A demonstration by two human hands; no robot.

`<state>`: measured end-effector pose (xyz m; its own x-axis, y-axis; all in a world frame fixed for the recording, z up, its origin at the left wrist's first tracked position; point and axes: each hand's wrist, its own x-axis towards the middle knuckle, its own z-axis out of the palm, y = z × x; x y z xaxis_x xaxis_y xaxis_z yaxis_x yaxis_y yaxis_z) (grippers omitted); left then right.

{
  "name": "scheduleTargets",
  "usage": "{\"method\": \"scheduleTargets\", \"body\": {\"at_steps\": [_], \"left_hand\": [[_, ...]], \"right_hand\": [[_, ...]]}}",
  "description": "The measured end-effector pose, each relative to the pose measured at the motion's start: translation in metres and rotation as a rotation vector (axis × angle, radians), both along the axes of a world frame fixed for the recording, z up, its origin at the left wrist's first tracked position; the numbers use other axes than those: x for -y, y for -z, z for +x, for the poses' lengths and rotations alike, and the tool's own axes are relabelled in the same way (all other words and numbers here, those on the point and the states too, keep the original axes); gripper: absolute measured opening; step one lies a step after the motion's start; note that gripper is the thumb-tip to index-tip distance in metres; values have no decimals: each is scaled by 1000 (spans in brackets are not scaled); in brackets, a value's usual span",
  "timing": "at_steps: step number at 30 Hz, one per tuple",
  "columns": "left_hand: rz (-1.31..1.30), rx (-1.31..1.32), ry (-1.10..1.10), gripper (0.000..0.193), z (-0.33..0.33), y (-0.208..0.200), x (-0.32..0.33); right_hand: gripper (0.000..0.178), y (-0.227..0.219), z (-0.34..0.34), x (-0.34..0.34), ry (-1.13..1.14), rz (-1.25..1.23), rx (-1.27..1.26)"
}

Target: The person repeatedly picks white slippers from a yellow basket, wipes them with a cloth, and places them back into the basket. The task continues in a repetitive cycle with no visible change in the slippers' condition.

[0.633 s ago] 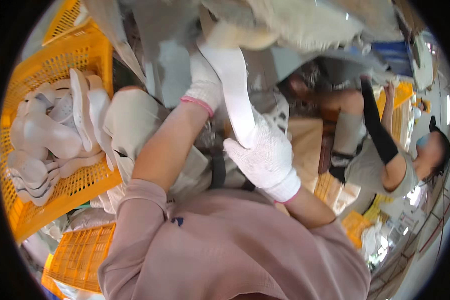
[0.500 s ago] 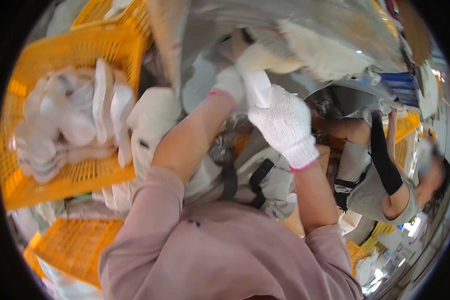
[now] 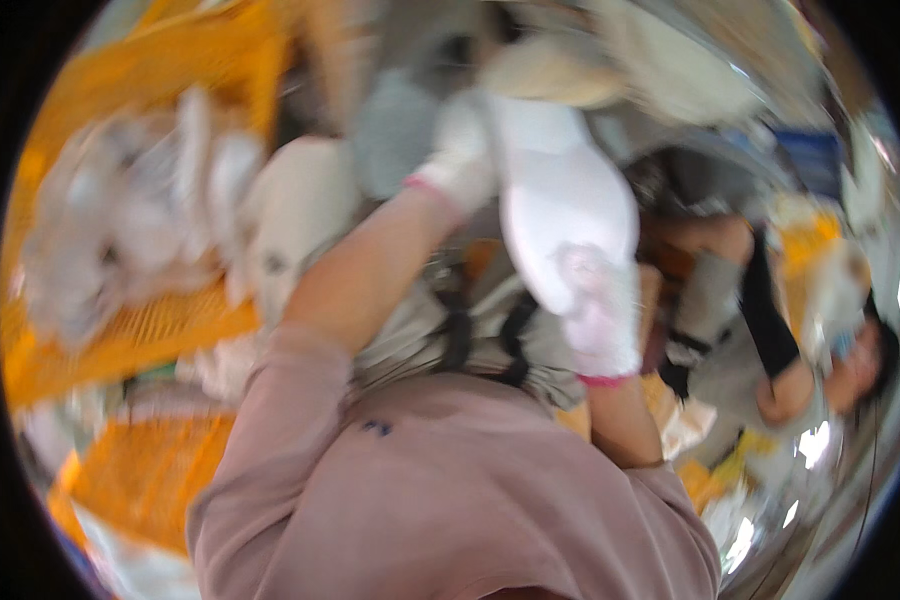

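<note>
A white, foot-shaped insole (image 3: 570, 190) stretches away from me in the middle of the view, broad and smooth. My right hand (image 3: 602, 325), in a white knit glove with a pink cuff, grips its near end. Also gloved, my left hand (image 3: 467, 150) is beside the insole's far end, next to a cream, rounded piece (image 3: 550, 75). Motion smears the left fingers, so their grip does not show. Left of that hand is a pale grey rounded shape (image 3: 395, 135). A yellow basket (image 3: 255, 60) at the left holds several whitish pieces of similar form (image 3: 120, 220).
Another yellow basket (image 3: 155, 470) stands lower left. Light cloth or bag material (image 3: 305, 200) with dark straps lies before my body. To the right sits another person (image 3: 740, 370) with a black sleeve. Large greyish sheeting (image 3: 770, 60) spreads across the upper right.
My right hand has moved nearer to my body, bringing the insole into fuller view, its broad face now showing. My left hand stays about where it was. The whole view is more blurred.
</note>
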<state>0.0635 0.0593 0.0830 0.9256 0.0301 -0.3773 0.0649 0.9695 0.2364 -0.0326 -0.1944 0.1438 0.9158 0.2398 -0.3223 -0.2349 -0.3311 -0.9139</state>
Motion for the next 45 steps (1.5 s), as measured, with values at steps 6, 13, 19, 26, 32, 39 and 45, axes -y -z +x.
{"method": "scheduleTargets", "body": {"at_steps": [6,13,19,26,32,39,45], "left_hand": [[1553,39,-70,42,-130,-11,-88],[2283,-709,621,45,-216,26,-265],[1243,-111,-899,35,-253,-117,-226],[64,-8,138,35,-154,-28,-3],[71,-121,284,36,-60,-15,76],[269,-19,136,33,64,-12,89],[535,-211,277,53,88,57,-4]], "right_hand": [[46,-5,-5,71,-9,-476,35],[51,-1,-29,137,-302,-1149,-7],[67,-32,-42,-29,-270,-150,465],[43,-64,-13,-43,77,-98,293],[45,-56,-32,15,91,-421,347],[41,-27,43,-15,238,-421,664],[19,-6,156,-47,19,-160,696]]}}
